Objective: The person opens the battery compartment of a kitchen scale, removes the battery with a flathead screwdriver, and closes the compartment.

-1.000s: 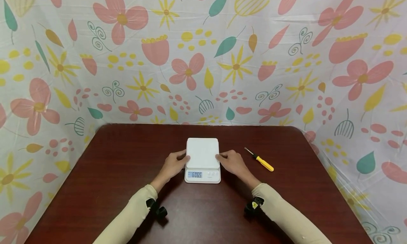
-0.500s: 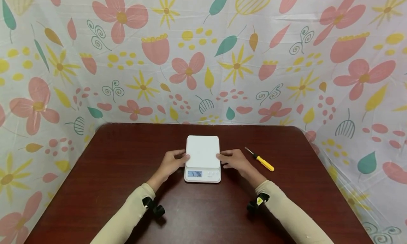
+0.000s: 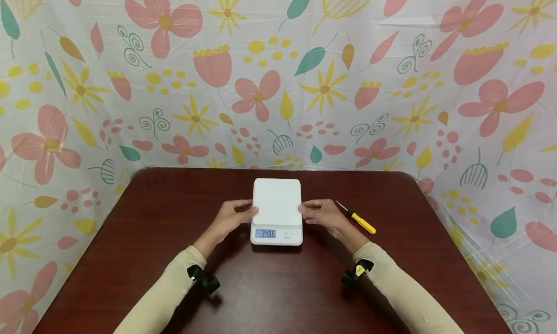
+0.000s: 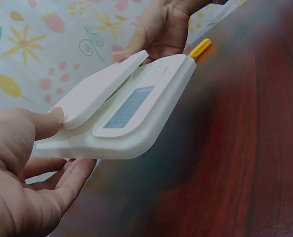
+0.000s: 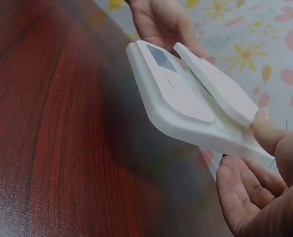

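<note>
in the head view, a white kitchen scale (image 3: 277, 212) sits between the two hands above a dark red wooden table (image 3: 143, 227), its lit display (image 3: 265, 233) on the edge nearest the person; the left hand (image 3: 230, 217) grips its left side and the right hand (image 3: 321, 214) its right side, fingertips at the platform's edges. a yellow-handled screwdriver (image 3: 357, 218) lies on the table just beyond the right hand's knuckles, apart from the scale. in the left wrist view, the left thumb (image 4: 45, 123) presses on the platform's corner while the curled fingers (image 4: 67, 177) reach beneath the base, and the scale looks lifted off the wood, though the blur makes that hard to confirm. in the right wrist view, the right thumb (image 5: 272, 136) lies on top by the platform edge and the fingers (image 5: 245, 190) curl under the base, so this hand too clasps the scale (image 5: 195, 106), with the left hand (image 5: 161, 22) at its far end.
</note>
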Action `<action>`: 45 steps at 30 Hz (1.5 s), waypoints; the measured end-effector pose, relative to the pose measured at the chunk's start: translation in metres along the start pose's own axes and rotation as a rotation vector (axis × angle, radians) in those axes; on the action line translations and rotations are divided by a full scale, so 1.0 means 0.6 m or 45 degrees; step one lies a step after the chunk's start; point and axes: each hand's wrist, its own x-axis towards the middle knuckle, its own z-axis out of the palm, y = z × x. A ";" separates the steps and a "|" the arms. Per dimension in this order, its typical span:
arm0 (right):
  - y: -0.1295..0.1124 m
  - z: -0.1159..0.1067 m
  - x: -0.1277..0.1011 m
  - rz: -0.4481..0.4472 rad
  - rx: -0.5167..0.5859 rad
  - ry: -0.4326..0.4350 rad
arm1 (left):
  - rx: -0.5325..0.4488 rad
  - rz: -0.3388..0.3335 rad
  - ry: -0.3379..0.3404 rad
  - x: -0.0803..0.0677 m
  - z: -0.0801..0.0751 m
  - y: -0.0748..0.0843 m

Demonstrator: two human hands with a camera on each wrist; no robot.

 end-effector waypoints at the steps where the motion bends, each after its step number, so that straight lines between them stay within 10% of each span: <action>1: -0.002 0.000 -0.001 -0.013 -0.006 0.002 | 0.009 -0.001 -0.001 0.001 -0.001 0.002; 19: -0.014 -0.007 -0.008 -0.367 -0.177 0.034 | 0.285 0.341 -0.051 0.010 -0.019 0.015; 45: -0.016 -0.011 -0.018 -0.726 -0.511 0.218 | 0.542 0.522 -0.009 0.009 -0.032 0.035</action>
